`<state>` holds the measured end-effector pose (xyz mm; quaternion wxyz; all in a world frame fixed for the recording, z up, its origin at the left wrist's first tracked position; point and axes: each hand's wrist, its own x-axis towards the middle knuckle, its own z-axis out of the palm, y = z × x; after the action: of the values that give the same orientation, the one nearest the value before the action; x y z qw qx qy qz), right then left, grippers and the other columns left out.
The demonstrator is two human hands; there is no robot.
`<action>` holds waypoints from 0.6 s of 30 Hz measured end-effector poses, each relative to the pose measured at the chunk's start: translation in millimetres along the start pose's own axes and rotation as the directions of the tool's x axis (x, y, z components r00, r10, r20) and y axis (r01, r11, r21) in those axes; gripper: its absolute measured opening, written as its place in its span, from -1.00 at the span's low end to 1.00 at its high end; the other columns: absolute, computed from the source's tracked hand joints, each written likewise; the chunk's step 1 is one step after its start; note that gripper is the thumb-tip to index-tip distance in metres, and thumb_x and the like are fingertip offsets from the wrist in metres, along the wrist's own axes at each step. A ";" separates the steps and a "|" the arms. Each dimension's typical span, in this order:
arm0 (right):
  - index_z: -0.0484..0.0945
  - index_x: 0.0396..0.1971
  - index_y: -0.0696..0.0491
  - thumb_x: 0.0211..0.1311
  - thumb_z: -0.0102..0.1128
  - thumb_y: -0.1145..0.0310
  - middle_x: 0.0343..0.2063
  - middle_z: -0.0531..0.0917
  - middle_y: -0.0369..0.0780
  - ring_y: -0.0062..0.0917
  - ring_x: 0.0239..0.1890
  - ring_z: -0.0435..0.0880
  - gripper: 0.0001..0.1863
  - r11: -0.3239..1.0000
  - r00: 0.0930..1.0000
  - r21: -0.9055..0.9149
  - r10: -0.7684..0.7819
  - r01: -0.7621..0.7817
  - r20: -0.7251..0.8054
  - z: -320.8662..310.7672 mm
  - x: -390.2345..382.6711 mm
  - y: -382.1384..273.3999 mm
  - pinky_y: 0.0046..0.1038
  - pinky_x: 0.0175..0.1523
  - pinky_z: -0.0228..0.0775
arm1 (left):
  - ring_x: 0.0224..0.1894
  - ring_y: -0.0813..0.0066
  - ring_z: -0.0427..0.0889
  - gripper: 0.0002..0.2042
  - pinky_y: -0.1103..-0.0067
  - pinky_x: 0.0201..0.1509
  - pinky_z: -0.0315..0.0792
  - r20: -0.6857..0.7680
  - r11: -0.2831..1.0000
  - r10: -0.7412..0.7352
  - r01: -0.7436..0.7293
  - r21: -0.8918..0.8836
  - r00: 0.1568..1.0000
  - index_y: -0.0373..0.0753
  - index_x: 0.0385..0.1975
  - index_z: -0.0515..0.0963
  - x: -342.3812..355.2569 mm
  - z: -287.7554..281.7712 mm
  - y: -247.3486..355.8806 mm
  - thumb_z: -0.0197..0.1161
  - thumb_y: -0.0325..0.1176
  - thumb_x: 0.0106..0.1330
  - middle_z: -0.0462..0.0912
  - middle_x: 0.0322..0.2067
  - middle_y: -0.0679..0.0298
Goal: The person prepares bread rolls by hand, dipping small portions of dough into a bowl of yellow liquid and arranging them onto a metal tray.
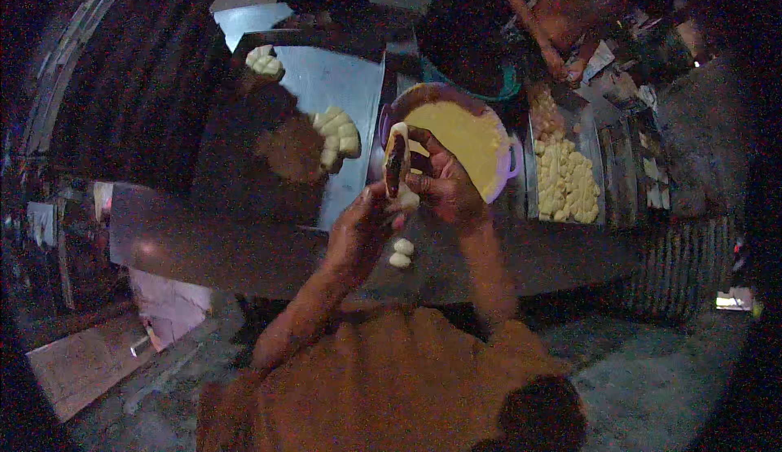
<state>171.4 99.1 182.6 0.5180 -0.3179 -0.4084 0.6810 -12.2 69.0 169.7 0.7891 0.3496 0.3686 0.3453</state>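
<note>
Both my hands are raised over the near part of the dark worktop, closed on a piece of pale dough (399, 129) with a dark brown filling along its open side. My left hand (357, 228) grips it from the lower left. From the right, my right hand (446, 182) pinches it with fingers and thumb. A pale dough lump (406, 200) shows low between the hands; whether it joins the filled piece I cannot tell. Just below my hands, small white dough balls (401, 253) lie on the worktop. Behind my right hand stands a purple basin (515, 159) of yellow powdery or crumbly stuff (456, 130).
A metal tray (326, 77) at the far left bears pale dough clusters (336, 136). Beside it is a brown mass (292, 149), unclear in the dark. Another tray (603, 167) on the right holds many yellowish dough pieces (564, 179). Another person (570, 12) sits at the far right.
</note>
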 end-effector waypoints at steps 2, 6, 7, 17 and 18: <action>0.17 0.25 0.00 0.14 0.27 0.51 -0.02 0.54 -0.19 -0.48 0.00 0.55 -0.31 0.989 0.997 0.142 0.056 -0.048 -0.050 17.8 -19.0 13.5 -0.44 0.07 0.46 | 0.08 0.42 0.47 -0.64 0.51 0.13 0.35 0.018 0.979 -0.028 0.031 -0.202 0.999 -0.24 0.08 0.39 -4.5 -4.2 -2.8 -0.03 -0.14 0.45 0.52 -0.01 0.21; 0.19 0.27 -0.03 0.20 0.12 0.62 0.04 0.51 -0.17 -0.43 0.10 0.49 -0.37 0.950 0.995 0.310 -0.015 0.045 -0.098 22.1 -42.9 56.4 -0.37 0.14 0.44 | 0.05 0.39 0.49 -0.70 0.49 0.13 0.38 0.058 0.819 -0.058 0.081 -0.569 0.997 -0.21 0.01 0.41 -15.3 -18.5 -27.9 -0.04 -0.17 0.45 0.52 -0.03 0.20; 0.21 0.25 -0.01 0.20 0.13 0.59 0.02 0.53 -0.18 -0.43 0.07 0.51 -0.40 0.947 0.981 0.309 -0.028 0.087 -0.190 22.2 -48.0 62.7 -0.37 0.13 0.44 | 0.03 0.37 0.50 -0.70 0.47 0.12 0.40 0.051 0.815 -0.099 0.111 -0.568 0.994 -0.22 0.00 0.41 -16.1 -20.0 -26.3 -0.03 -0.16 0.45 0.53 -0.03 0.20; 0.53 -0.02 0.01 0.14 0.23 0.51 0.06 0.48 -0.15 -0.34 0.03 0.55 -0.63 0.586 0.877 -0.765 -0.477 0.265 -0.062 41.6 -90.5 77.8 -0.35 0.10 0.48 | -0.22 0.54 0.57 -0.78 0.54 -0.13 0.49 -0.009 0.979 -0.051 0.048 -0.200 0.999 -0.25 -0.14 0.40 -30.2 -28.0 0.0 0.18 -0.29 0.34 0.56 -0.24 0.29; 0.56 -0.05 0.00 0.08 0.26 0.52 0.04 0.49 -0.14 -0.34 0.00 0.57 -0.63 0.413 0.885 -0.879 -0.464 0.239 0.023 49.7 -90.3 71.5 -0.37 0.04 0.51 | -0.25 0.56 0.57 -0.78 0.56 -0.15 0.48 -0.021 0.999 0.012 -0.013 -0.053 1.000 -0.25 -0.15 0.40 -33.2 -27.1 4.2 0.22 -0.34 0.31 0.56 -0.26 0.31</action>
<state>120.5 -8.6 143.2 0.4625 -0.5138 -0.6888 0.2182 -52.0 52.6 171.2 0.7921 0.3272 0.3653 0.3635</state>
